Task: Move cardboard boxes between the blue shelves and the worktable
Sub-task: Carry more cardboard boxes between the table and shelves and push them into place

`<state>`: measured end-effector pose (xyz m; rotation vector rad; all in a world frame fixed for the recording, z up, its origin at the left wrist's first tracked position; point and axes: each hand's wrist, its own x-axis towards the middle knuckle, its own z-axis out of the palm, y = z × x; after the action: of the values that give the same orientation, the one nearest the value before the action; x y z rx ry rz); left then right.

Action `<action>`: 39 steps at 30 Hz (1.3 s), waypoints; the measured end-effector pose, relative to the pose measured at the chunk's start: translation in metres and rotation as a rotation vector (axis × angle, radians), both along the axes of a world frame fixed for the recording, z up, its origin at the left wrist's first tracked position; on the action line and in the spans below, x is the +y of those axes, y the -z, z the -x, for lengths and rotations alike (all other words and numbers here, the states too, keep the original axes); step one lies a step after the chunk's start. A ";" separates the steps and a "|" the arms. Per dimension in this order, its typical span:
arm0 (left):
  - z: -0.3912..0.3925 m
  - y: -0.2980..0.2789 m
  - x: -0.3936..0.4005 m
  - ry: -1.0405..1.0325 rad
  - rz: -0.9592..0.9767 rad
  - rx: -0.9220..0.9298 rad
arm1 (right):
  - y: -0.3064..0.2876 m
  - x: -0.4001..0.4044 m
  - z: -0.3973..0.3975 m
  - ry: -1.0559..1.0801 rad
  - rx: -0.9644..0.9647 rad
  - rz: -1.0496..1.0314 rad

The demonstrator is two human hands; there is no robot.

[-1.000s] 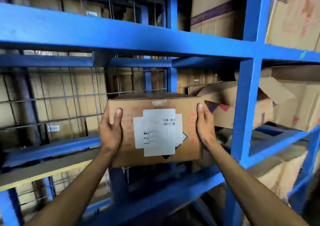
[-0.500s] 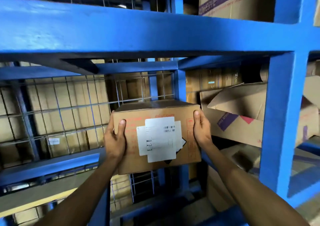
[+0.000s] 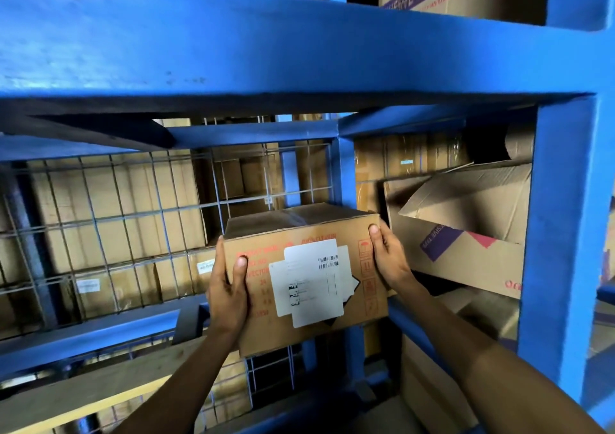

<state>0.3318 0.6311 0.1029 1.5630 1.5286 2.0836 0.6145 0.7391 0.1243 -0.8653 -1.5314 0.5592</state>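
Head view. I am seeing both hands holding a sealed cardboard box (image 3: pixel 299 280) up inside a bay of the blue shelves (image 3: pixel 266 44), under the broad horizontal beam. The left hand (image 3: pixel 229 290) is clasping the box's left edge, its thumb lying on the front face and its fingers wrapping out of sight behind. The right hand (image 3: pixel 387 260) is pressing the right edge, thumb tip reaching the upper front corner, the other fingers hidden behind the side. The box is sitting slightly tilted, its left end lower; I cannot tell whether its bottom is resting on anything. A white label (image 3: pixel 311 282) with barcodes is covering the middle of the front, over red print. Behind the box, a wire mesh panel (image 3: pixel 116 220) is separating the bay from stacked cartons. Just right of the box, an open carton (image 3: pixel 466 234) with a purple and red mark is leaning with its flap raised, beside the blue upright (image 3: pixel 562 250).
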 end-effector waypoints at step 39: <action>-0.042 -0.002 0.039 -0.399 0.276 0.999 | 0.040 0.034 0.018 0.326 -0.839 0.035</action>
<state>0.3739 0.6701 0.1053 2.4949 2.4352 1.0752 0.5960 0.7730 0.0839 -1.4518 -2.0561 -0.0471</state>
